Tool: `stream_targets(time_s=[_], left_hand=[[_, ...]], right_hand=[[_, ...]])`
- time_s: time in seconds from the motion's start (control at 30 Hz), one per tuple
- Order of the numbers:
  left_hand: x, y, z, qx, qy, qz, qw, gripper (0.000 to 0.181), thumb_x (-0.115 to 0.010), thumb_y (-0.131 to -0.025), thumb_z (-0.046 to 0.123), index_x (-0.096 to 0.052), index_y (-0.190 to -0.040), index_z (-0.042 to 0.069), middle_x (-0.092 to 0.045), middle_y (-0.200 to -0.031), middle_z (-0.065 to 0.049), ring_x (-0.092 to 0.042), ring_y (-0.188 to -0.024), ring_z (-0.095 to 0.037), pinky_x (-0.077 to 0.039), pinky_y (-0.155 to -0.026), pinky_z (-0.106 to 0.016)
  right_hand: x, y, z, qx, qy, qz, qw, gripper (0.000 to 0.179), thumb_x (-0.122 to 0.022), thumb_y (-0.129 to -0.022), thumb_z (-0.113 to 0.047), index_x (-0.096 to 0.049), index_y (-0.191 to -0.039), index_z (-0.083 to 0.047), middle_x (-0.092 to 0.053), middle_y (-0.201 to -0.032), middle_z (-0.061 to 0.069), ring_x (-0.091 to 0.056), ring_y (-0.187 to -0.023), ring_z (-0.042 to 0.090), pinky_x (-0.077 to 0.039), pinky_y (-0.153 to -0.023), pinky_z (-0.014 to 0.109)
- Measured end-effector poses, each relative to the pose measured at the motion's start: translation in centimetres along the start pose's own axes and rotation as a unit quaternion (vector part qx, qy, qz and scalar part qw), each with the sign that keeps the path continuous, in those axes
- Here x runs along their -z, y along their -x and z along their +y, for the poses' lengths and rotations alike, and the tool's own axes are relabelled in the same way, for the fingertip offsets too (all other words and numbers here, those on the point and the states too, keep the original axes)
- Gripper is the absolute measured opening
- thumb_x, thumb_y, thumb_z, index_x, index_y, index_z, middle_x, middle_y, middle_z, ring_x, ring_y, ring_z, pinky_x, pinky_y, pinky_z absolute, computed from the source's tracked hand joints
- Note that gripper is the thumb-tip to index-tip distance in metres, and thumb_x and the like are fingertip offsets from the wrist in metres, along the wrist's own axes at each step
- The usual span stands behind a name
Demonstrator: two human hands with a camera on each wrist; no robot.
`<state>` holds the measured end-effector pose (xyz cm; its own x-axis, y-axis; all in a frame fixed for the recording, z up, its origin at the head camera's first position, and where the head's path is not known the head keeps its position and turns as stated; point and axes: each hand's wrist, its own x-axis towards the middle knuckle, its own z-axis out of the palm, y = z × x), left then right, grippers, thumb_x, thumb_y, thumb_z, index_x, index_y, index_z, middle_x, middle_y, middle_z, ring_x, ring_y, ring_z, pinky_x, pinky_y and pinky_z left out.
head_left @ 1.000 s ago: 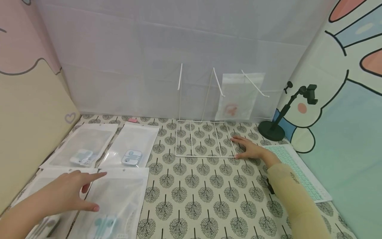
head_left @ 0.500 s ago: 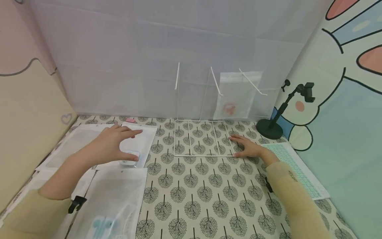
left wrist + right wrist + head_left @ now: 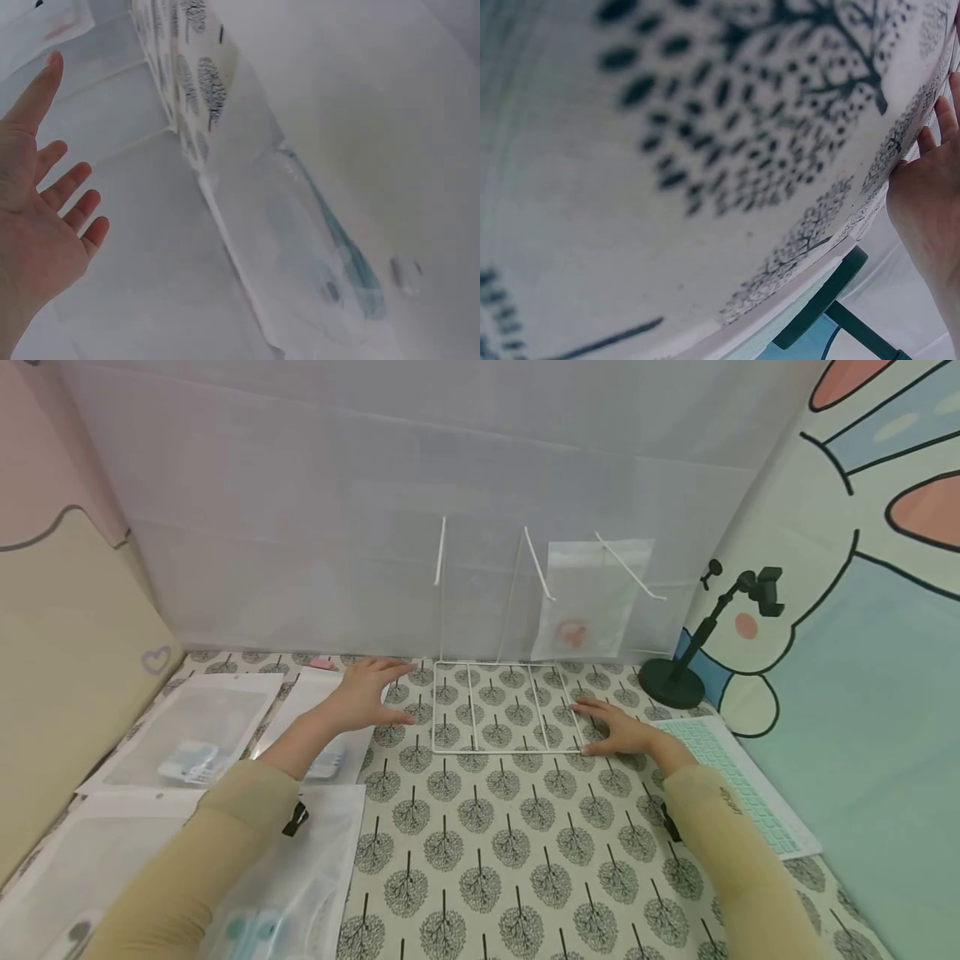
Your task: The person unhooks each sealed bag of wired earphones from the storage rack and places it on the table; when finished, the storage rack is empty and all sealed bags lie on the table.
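Note:
A white wire rack (image 3: pixel 491 752) with three upright hooked arms stands at the back of the table. My left hand (image 3: pixel 363 695) hovers left of its base, over a flat zip bag (image 3: pixel 296 693), thumb and fingers apart and nothing between them. In the left wrist view that hand (image 3: pixel 37 217) shows an empty palm. My right hand (image 3: pixel 621 731) lies at the rack's right side, its spread fingertips right at the base wire. From the rack's right arm hangs a translucent bag (image 3: pixel 592 589) with a pinkish-red item inside.
More translucent bags cover the left side: one at the back (image 3: pixel 225 710), others in front (image 3: pixel 330 827), holding white or teal earphones. A small pink block (image 3: pixel 322 663) lies behind them. A mint keyboard (image 3: pixel 738 781) and black phone stand (image 3: pixel 671 683) are at the right.
My left hand has travelled right and away from me, from above the front bags to beside the rack's left side. The right hand stays at the rack's right edge. The view shifts slightly.

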<state>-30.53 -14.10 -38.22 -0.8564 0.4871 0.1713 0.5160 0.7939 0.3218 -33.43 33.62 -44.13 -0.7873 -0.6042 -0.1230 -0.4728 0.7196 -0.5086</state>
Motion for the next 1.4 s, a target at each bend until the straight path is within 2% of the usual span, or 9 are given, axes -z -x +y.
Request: stream_targets(time_s=[0.2, 0.3, 0.5, 0.73, 0.9, 1.4], left_hand=[[-2.6, -2.1, -1.4, 0.004, -0.007, -0.041, 0.9991, 0.094, -0.075, -0.073, 0.052, -0.032, -0.147, 0.014, -0.030, -0.150, -0.016, -0.023, -0.136, -0.044, -0.018, -0.106, -0.068], [-3.6, -2.8, -1.7, -0.003, -0.020, -0.066, 0.9976, 0.095, -0.074, -0.074, 0.052, -0.030, -0.148, 0.012, -0.028, -0.152, -0.017, -0.021, -0.138, -0.044, -0.015, -0.109, -0.067], [-4.6, -3.7, -1.5, -0.031, -0.032, -0.117, 0.9922, 0.092, -0.068, -0.078, 0.056, -0.028, -0.149, 0.011, -0.025, -0.153, -0.018, -0.023, -0.138, -0.044, -0.016, -0.108, -0.068], [-5.2, -4.0, -1.6, -0.010, -0.007, -0.163, 0.9866, 0.091, -0.065, -0.079, 0.058, -0.028, -0.149, 0.012, -0.023, -0.154, -0.017, -0.020, -0.140, -0.042, -0.014, -0.112, -0.063], [-5.6, -4.1, -1.7, -0.010, 0.001, -0.161, 0.9869, 0.094, -0.065, -0.077, 0.061, -0.029, -0.148, 0.012, -0.024, -0.154, -0.016, -0.018, -0.140, -0.043, -0.013, -0.112, -0.062], [-5.6, -4.0, -1.7, -0.017, -0.016, -0.152, 0.9880, 0.094, -0.066, -0.076, 0.062, -0.031, -0.147, 0.010, -0.026, -0.153, -0.017, -0.022, -0.139, -0.042, -0.018, -0.111, -0.062]], right_hand=[[-0.1, 0.0, 0.1, 0.003, 0.003, -0.003, 1.0000, 0.086, -0.074, -0.081, -0.035, -0.029, -0.148, -0.009, -0.015, -0.155, 0.020, -0.011, -0.141, 0.045, -0.018, -0.107, 0.069], [-0.1, 0.0, 0.1, 0.001, 0.002, -0.003, 1.0000, 0.086, -0.074, -0.081, -0.036, -0.028, -0.149, -0.009, -0.014, -0.155, 0.020, -0.011, -0.140, 0.045, -0.017, -0.107, 0.069], [0.0, 0.0, 0.1, 0.003, 0.004, -0.001, 1.0000, 0.086, -0.074, -0.081, -0.035, -0.028, -0.149, -0.009, -0.015, -0.155, 0.019, -0.011, -0.141, 0.044, -0.017, -0.108, 0.068], [0.1, -0.2, 0.0, 0.002, 0.002, -0.002, 1.0000, 0.085, -0.074, -0.081, -0.035, -0.029, -0.148, -0.009, -0.015, -0.155, 0.019, -0.012, -0.141, 0.044, -0.016, -0.108, 0.067], [0.1, -0.2, 0.2, 0.004, -0.001, 0.001, 1.0000, 0.085, -0.075, -0.080, -0.034, -0.029, -0.148, -0.009, -0.016, -0.155, 0.019, -0.012, -0.141, 0.044, -0.017, -0.108, 0.067], [0.3, -0.1, 0.3, 0.002, -0.008, 0.001, 1.0000, 0.086, -0.073, -0.081, -0.038, -0.028, -0.149, -0.009, -0.014, -0.155, 0.020, -0.010, -0.141, 0.045, -0.016, -0.107, 0.069]])
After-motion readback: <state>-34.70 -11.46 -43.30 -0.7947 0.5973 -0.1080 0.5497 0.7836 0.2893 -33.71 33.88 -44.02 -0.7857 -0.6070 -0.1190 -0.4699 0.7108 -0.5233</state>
